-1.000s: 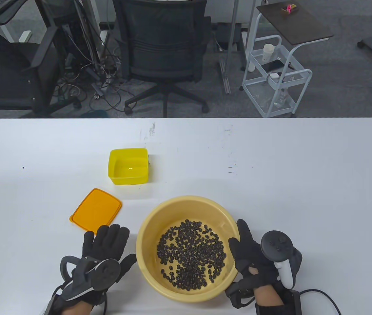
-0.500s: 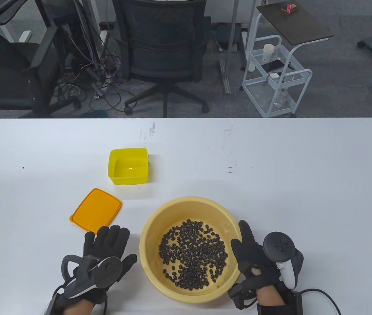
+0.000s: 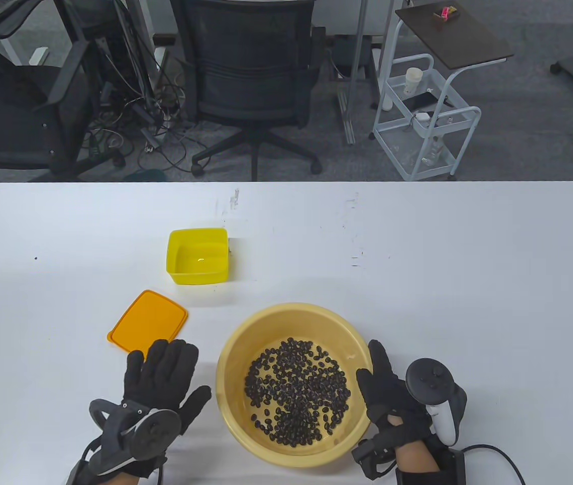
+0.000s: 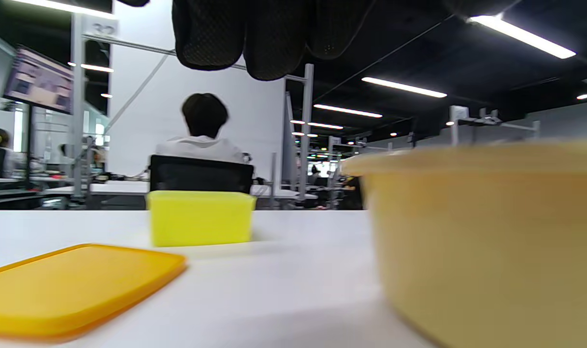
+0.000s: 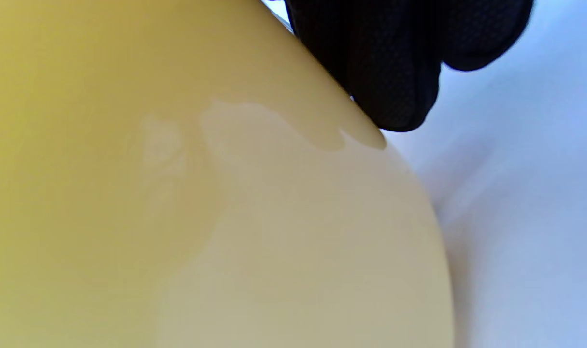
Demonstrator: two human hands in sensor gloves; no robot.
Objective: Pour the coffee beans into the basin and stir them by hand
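The light, smooth-walled basin (image 3: 294, 384) on the table (image 3: 468, 283) holds loose coffee beans (image 3: 296, 391); steady it at the rim, where the right hand (image 3: 392, 399) rests straight-fingered, while the left hand (image 3: 157, 376) lies flat, holding nothing.

No legible text — nothing on any surface

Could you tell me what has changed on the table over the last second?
The basin with the coffee beans slid slightly toward the right hand, whose straight fingers rest against its rim. The left hand edged forward toward the orange lid, fingers flat, holding nothing. The yellow container and lid stayed put.
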